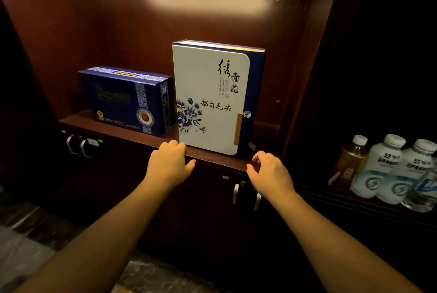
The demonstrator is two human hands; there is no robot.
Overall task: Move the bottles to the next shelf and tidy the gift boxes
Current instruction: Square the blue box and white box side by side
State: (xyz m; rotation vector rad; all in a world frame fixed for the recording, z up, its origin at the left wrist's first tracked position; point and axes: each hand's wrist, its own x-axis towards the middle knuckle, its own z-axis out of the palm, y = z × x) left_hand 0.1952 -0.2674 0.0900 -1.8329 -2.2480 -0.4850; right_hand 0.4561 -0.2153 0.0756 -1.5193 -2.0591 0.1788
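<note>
A tall white gift box (210, 98) with blue flowers and black characters stands upright on the wooden shelf (113, 130). A lower dark blue gift box (128, 101) stands to its left, close beside it. My left hand (169, 162) hovers at the shelf edge just below the white box's lower left corner, fingers curled, holding nothing. My right hand (268, 173) is below the box's lower right corner, fingers apart and empty. Several bottles stand on the neighbouring shelf at the right: an amber one (350, 162) and two pale blue ones (378, 165) (408, 172).
Dark cabinet doors with metal handles (236, 193) (75, 146) sit under the shelf. A clear bottle (425, 191) stands at the far right edge. The right compartment is very dark. A pale patterned floor (21, 252) shows at the lower left.
</note>
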